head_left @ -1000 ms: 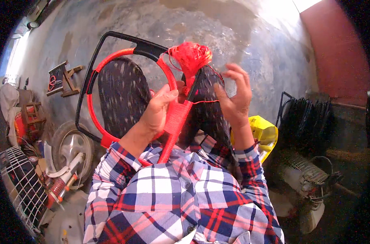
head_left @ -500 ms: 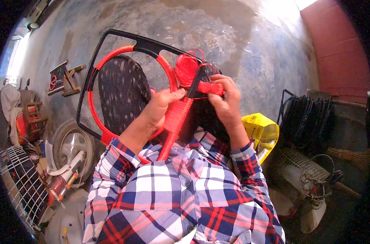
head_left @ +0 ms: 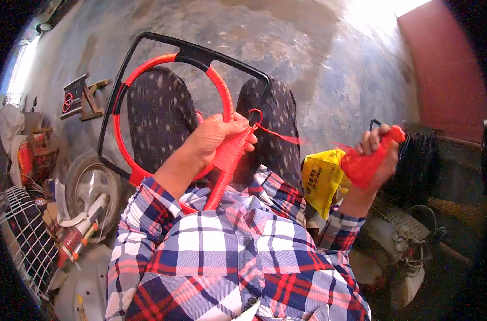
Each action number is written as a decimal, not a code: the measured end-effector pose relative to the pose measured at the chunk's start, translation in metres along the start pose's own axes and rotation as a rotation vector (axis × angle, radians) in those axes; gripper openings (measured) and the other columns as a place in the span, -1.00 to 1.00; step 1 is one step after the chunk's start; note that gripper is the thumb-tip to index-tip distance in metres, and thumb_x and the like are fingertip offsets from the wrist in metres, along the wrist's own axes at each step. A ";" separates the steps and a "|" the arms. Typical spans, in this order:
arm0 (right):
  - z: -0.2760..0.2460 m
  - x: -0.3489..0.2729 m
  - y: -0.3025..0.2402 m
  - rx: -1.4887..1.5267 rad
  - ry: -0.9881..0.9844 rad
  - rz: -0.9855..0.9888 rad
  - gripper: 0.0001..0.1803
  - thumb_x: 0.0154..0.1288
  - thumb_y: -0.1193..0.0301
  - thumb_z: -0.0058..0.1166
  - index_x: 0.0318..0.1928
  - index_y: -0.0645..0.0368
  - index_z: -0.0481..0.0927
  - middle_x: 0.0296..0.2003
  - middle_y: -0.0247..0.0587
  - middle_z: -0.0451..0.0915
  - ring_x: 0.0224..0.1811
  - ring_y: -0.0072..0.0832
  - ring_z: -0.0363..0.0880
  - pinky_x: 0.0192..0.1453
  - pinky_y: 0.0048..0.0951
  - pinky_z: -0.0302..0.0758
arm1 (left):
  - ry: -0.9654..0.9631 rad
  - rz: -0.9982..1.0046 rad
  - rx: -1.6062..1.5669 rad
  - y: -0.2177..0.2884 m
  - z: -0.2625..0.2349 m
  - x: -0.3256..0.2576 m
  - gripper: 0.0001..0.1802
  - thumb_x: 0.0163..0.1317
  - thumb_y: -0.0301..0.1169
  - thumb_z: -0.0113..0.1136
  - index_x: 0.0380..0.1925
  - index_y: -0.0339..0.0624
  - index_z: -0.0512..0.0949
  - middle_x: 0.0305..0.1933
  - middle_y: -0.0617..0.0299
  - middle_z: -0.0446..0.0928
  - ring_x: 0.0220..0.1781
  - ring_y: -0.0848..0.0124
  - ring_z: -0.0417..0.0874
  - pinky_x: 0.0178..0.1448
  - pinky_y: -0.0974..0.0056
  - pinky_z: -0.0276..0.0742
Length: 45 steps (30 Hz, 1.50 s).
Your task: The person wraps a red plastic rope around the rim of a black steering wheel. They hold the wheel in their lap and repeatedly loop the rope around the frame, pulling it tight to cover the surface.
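Observation:
A black frame with a red-wrapped ring inside it (head_left: 147, 69) rests upright against my knees. My left hand (head_left: 217, 136) grips the frame's slanted bar, which is partly wound in red cord (head_left: 230, 155). My right hand (head_left: 374, 155) is out to the right, shut on a bundle of red cord (head_left: 364, 163). A taut red strand (head_left: 278, 136) runs from the bar to that bundle. My legs in dark spotted trousers show through the frame.
A yellow plastic bag (head_left: 321, 179) lies by my right knee. A scooter wheel with a shock absorber (head_left: 88, 198) and a white wire grille (head_left: 18, 235) are at the left. A wooden stand (head_left: 83, 99) sits on the concrete floor. Machine parts (head_left: 404, 251) are at the right.
My right hand has pulled away from the frame to the right with the cord bundle, drawing the strand taut. The left hand stays on the bar.

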State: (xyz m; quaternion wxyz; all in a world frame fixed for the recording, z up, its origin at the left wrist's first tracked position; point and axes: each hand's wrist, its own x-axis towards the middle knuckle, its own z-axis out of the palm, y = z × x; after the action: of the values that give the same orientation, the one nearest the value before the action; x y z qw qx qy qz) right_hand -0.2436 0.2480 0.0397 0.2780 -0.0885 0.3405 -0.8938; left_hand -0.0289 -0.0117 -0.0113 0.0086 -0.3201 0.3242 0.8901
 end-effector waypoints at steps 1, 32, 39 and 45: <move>-0.014 0.004 0.010 -0.079 -0.061 0.002 -0.84 0.41 0.41 0.01 -0.05 0.14 0.47 -0.43 -0.40 0.44 -0.48 -0.62 0.36 -0.45 -0.52 0.37 | -0.009 0.009 0.025 0.000 -0.001 0.000 -0.83 0.32 -0.38 0.20 -0.22 -0.26 0.50 -0.30 -0.10 0.66 -0.37 0.20 0.74 -0.28 0.22 0.72; 0.051 -0.024 0.105 -0.220 -0.116 0.501 -0.86 0.16 0.60 0.12 -0.28 0.11 0.50 -0.52 -0.46 0.44 -0.60 -0.68 0.39 -0.55 -0.56 0.27 | -0.055 -0.008 0.069 -0.003 -0.005 0.002 -0.78 0.36 -0.40 0.18 -0.10 -0.16 0.39 -0.23 -0.09 0.64 -0.30 0.19 0.74 -0.20 0.22 0.73; 0.065 -0.034 0.106 -0.366 -0.259 0.512 -0.83 0.05 0.61 0.11 -0.36 0.10 0.43 -0.52 -0.47 0.42 -0.55 -0.62 0.43 -0.50 -0.56 0.34 | -0.005 0.015 0.083 -0.006 -0.008 0.012 -0.75 0.37 -0.36 0.16 -0.07 -0.25 0.41 -0.25 -0.09 0.64 -0.31 0.18 0.72 -0.17 0.16 0.71; 0.034 -0.005 0.053 -0.406 0.068 0.278 -0.76 0.18 0.54 0.04 -0.12 0.14 0.46 -0.54 -0.44 0.38 -0.63 -0.69 0.27 -0.58 -0.58 0.21 | -0.107 -0.061 -0.165 -0.008 -0.026 0.020 -0.69 0.43 -0.23 0.07 -0.12 -0.30 0.51 -0.11 -0.11 0.62 -0.19 0.11 0.71 -0.13 0.12 0.71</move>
State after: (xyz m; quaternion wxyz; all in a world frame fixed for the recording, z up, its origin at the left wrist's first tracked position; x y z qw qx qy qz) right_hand -0.2045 0.1988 0.0305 0.3632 -0.0647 0.5314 -0.7626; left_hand -0.0283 -0.0244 -0.0427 0.0267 -0.2816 0.2390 0.9289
